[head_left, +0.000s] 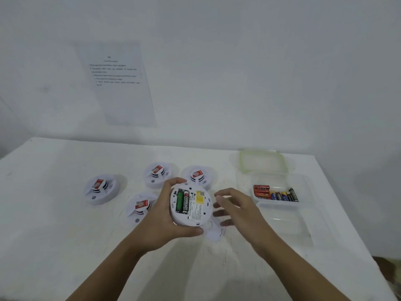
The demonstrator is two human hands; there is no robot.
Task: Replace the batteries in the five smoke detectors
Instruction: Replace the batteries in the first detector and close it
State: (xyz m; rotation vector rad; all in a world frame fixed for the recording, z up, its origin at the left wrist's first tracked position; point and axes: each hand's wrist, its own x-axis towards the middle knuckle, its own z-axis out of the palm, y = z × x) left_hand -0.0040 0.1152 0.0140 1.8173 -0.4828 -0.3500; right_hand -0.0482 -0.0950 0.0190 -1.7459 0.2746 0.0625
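On the white table, far left: one smoke detector lies alone, red sticker up.
Wall above: a printed sheet hangs there; its text is too blurred to read.
Near detector: on the table just beside the left wrist, red sticker up.
Back detector: further off, near the wall.
Left hand: grips the rim of the held detector, fingers curled over the far edge, thumb under the near edge.
Held detector: raised above the table's middle, back side up, battery bay uncovered.
Bay: one black Eveready battery sits in it; the slot to its left shows green.
Back-right detector: on the table just beyond the held one.
White round plate: flat on the table below the held detector.
Right hand: fingers loosely spread, holding nothing, just beside the held detector; blurred.
Lid: green-edged, behind the tub.
Clear tub: on the right, holding loose batteries.
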